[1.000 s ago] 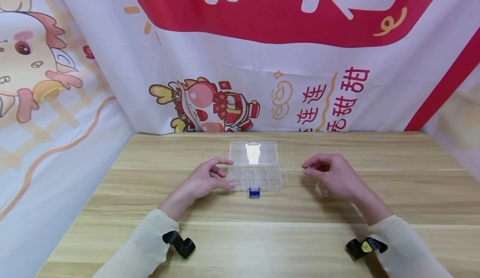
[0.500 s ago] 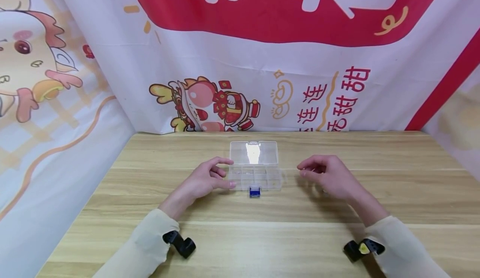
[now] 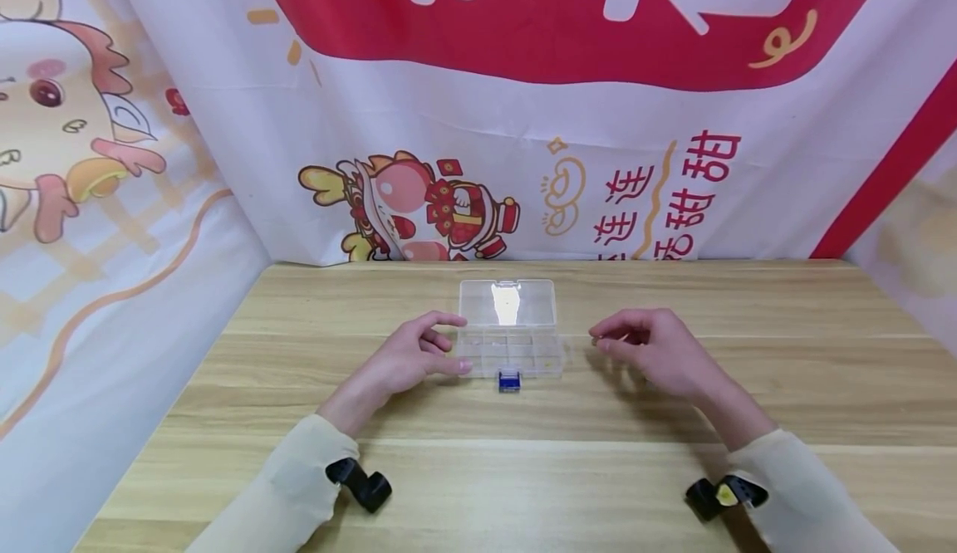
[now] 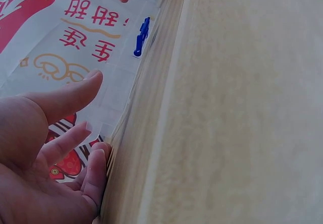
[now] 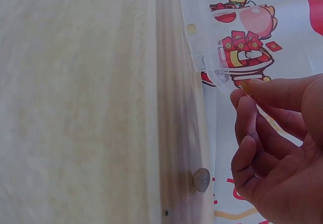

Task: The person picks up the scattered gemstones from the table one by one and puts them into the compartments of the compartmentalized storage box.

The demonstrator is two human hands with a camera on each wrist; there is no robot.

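Observation:
A clear plastic compartment box stands on the table with its lid folded back and a blue latch at the front. My left hand is at the box's left side, thumb and forefinger spread, tips touching or very near the front and back corners. To the right of the box, my right hand pinches a small amber-brown piece between thumb and forefinger; its exact kind is too small to tell. Below that hand, a greyish oval bead or pebble lies on the table.
A small yellowish piece shows inside the box near its right end. The wooden table ends at a printed cloth backdrop. A tiny dark speck is on the tabletop.
My right hand has moved a little left toward the box with the amber-brown piece between its fingertips. The left hand and box have stayed in place.

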